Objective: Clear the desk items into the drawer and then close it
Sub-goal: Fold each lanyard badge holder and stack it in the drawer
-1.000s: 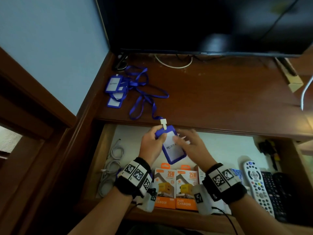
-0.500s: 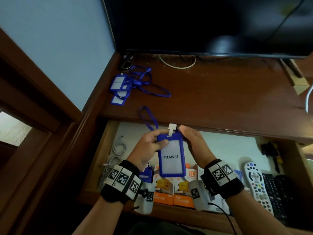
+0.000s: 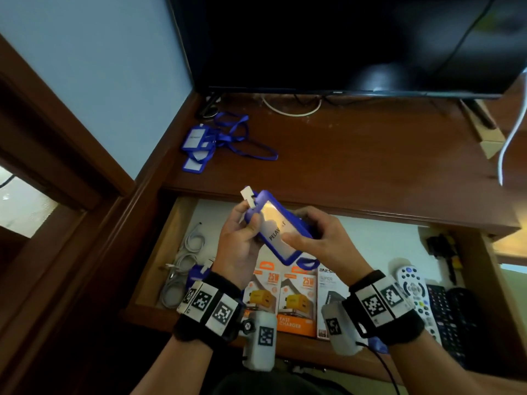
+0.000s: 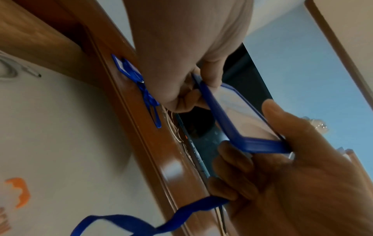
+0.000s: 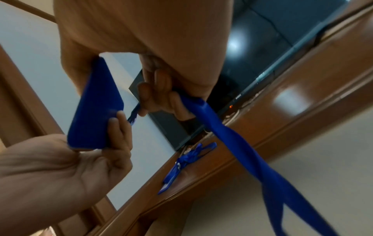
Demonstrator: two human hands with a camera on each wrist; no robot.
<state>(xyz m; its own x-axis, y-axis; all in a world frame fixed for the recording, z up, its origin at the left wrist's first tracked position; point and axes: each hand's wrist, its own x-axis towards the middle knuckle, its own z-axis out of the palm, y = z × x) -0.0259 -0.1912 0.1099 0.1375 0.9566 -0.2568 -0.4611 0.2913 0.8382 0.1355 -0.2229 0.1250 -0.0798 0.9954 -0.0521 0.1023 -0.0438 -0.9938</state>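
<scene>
A blue badge holder marked PELAWAT is held tilted above the open drawer, its white clip up and to the left. My left hand grips its upper end, fingers behind it and thumb on the front. My right hand presses its thumb on the lower end, its fingers curled round the gathered blue lanyard. In the left wrist view the lanyard trails below the holder. More blue badge holders with lanyards lie on the desk at the back left.
A dark TV stands at the back of the desk. The drawer holds white cables, another badge holder, orange charger boxes, a white remote and a black remote. A white cable hangs at the right.
The badge holder went from upright between both hands to tilted with its clip to the left. Its lanyard came off the desk edge and is now gathered under my right hand.
</scene>
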